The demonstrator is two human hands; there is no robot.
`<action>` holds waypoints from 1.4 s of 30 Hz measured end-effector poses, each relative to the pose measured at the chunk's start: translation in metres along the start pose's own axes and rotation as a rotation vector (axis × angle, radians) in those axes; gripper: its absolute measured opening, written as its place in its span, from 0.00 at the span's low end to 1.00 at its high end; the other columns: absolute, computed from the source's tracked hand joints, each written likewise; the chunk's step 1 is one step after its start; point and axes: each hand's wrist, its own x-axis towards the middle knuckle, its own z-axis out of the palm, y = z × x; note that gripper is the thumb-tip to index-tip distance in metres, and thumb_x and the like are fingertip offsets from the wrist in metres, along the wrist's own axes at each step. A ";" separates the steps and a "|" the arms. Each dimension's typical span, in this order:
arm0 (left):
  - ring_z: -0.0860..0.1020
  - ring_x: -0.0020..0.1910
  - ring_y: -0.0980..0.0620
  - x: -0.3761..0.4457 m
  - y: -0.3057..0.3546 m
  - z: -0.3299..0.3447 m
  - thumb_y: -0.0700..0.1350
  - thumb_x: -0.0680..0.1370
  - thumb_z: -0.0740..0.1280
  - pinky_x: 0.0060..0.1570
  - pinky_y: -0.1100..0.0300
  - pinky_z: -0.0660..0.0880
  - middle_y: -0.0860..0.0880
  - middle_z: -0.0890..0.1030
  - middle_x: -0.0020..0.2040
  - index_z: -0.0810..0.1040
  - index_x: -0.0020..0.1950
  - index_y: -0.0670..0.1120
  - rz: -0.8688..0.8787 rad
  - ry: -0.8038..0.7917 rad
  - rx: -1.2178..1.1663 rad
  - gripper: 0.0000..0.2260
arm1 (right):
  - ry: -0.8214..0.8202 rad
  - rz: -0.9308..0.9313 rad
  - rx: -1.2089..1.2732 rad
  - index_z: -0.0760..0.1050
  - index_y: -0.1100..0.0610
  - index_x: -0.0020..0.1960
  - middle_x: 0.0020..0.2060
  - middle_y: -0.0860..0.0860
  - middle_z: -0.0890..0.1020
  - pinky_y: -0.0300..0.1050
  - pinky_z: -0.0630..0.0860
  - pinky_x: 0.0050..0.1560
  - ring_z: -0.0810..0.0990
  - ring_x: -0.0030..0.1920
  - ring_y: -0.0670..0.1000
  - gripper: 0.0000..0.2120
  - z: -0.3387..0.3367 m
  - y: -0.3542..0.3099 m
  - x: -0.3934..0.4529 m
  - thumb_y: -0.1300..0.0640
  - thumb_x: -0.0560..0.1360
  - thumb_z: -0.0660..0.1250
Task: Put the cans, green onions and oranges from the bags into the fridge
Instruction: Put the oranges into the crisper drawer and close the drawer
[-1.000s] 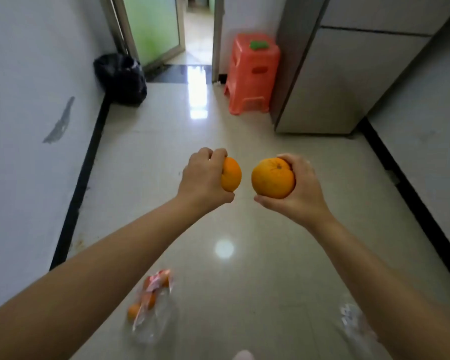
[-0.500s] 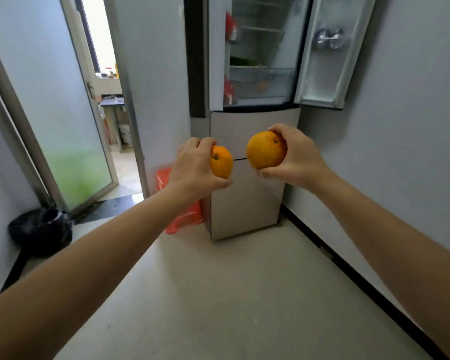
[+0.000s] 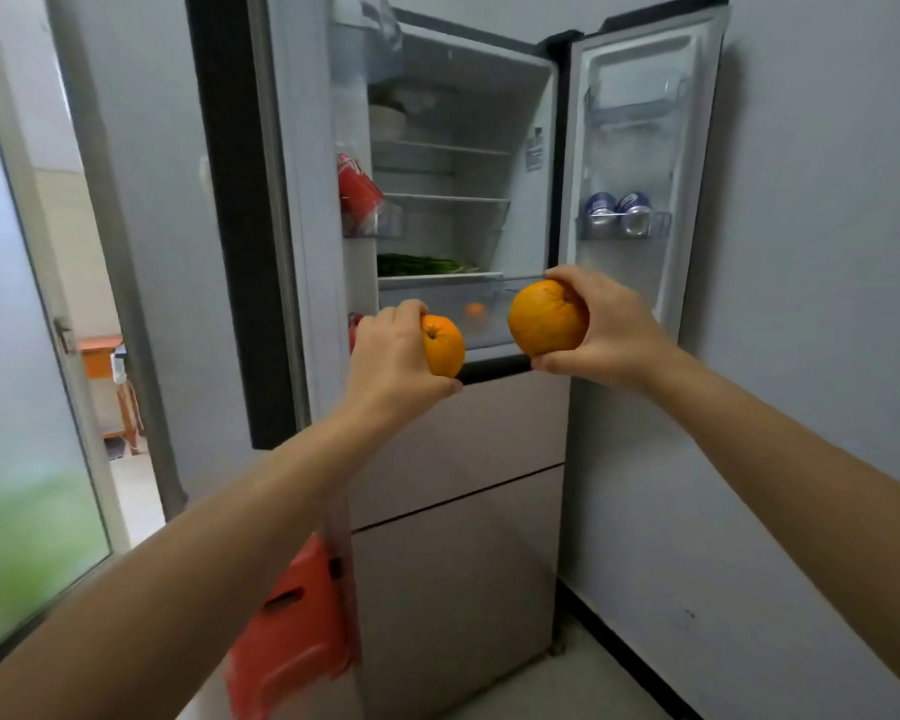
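My left hand grips a small orange, and my right hand grips a larger orange. Both are held up in front of the open fridge, level with its clear crisper drawer. Another orange shows through the drawer front. Green onions lie on the shelf just above the drawer. Two blue cans sit in the right door's bin, and a red can stands in the left door's bin.
Both upper fridge doors stand open, the right door against the grey wall. A white bowl sits on the top shelf. A red plastic stool stands left of the fridge's lower drawers. A glass door is at the left.
The view has swung up from the floor and its bags to the open fridge, which has come closer. Both hands still hold their oranges, now raised to the crisper drawer's level.
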 end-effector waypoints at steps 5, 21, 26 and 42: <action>0.68 0.64 0.42 0.117 -0.009 0.085 0.47 0.68 0.75 0.60 0.54 0.68 0.42 0.71 0.65 0.66 0.68 0.44 -0.094 0.025 -0.008 0.32 | 0.029 0.000 -0.006 0.65 0.58 0.67 0.64 0.57 0.71 0.39 0.65 0.52 0.70 0.57 0.52 0.35 0.035 0.110 0.091 0.58 0.64 0.76; 0.74 0.60 0.43 0.477 -0.088 0.213 0.56 0.69 0.73 0.53 0.54 0.71 0.44 0.75 0.61 0.71 0.64 0.43 -0.342 -0.135 0.358 0.29 | -0.211 -0.153 -0.006 0.68 0.55 0.64 0.61 0.55 0.75 0.43 0.69 0.51 0.74 0.57 0.54 0.30 0.177 0.325 0.444 0.53 0.66 0.75; 0.75 0.56 0.44 0.561 -0.125 0.259 0.53 0.69 0.74 0.52 0.53 0.74 0.44 0.75 0.61 0.70 0.67 0.43 -0.289 -0.502 0.588 0.31 | -0.567 -0.225 -0.285 0.68 0.55 0.64 0.58 0.53 0.75 0.43 0.69 0.48 0.71 0.50 0.50 0.30 0.230 0.346 0.533 0.54 0.65 0.75; 0.70 0.28 0.50 0.631 -0.211 0.384 0.50 0.74 0.70 0.40 0.58 0.70 0.46 0.74 0.41 0.74 0.59 0.44 -0.284 -1.069 0.768 0.17 | -1.113 -0.494 -0.556 0.63 0.59 0.67 0.63 0.58 0.72 0.47 0.72 0.54 0.72 0.61 0.57 0.31 0.393 0.412 0.620 0.54 0.69 0.72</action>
